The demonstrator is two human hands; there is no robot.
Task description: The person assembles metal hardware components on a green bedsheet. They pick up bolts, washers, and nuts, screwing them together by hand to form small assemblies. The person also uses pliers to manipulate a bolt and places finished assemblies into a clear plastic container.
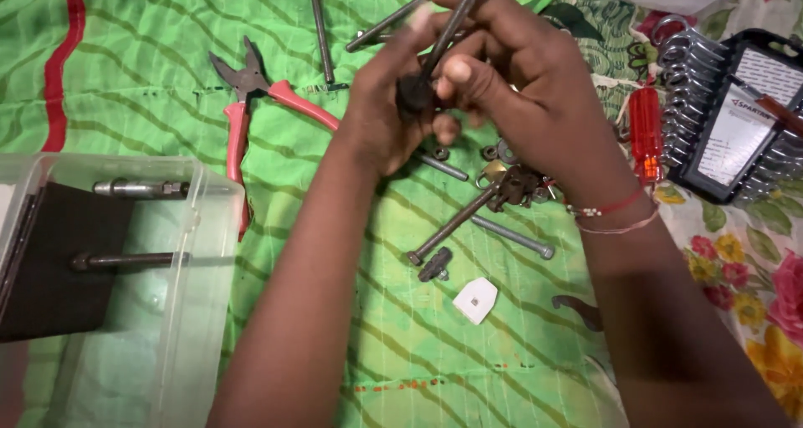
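Both my hands meet over a green striped cloth [125,77]. My left hand [386,110] and my right hand [519,85] grip the same long dark bolt [456,22], which points up and away. A dark nut or head [414,94] sits at its lower end between my fingers. Under my hands lie loose bolts [452,226], a grey rod [512,236], nuts and washers [502,154].
Pink-handled pliers [242,102] lie to the left. A clear plastic box [180,311] at lower left holds two bolts and a dark plate. On the right are a red-handled screwdriver [645,131] and a rack of wrenches [728,119]. A white chip [475,299] lies near.
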